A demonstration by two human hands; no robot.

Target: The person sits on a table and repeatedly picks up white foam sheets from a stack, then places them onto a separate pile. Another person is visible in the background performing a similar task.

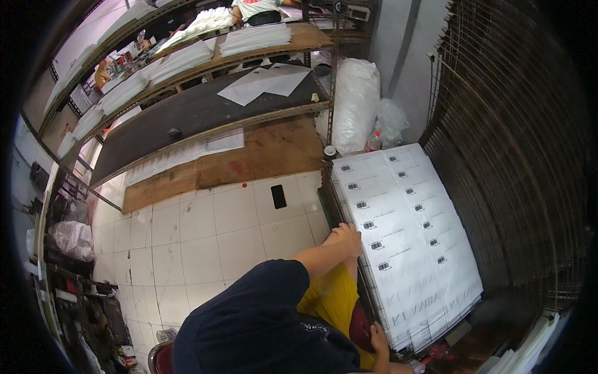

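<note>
Large white printed sheets with rows of small dark marks and pale grey lettering lie on a wire drying rack tray to my right. My left hand is closed on the near edge of this tray, about halfway along it, with its fingertips partly hidden. Lower down, my right hand holds the same edge close to the sheets' bottom corner; its fingers are curled and only partly visible. Neither hand lies on the printed surface.
Many raised wire trays curve up behind the sheets. A shelf unit bears stacks of white sheets, with people beyond it. A phone and a red cap lie on the tiled floor. Plastic bags and a bottle stand beyond the tray.
</note>
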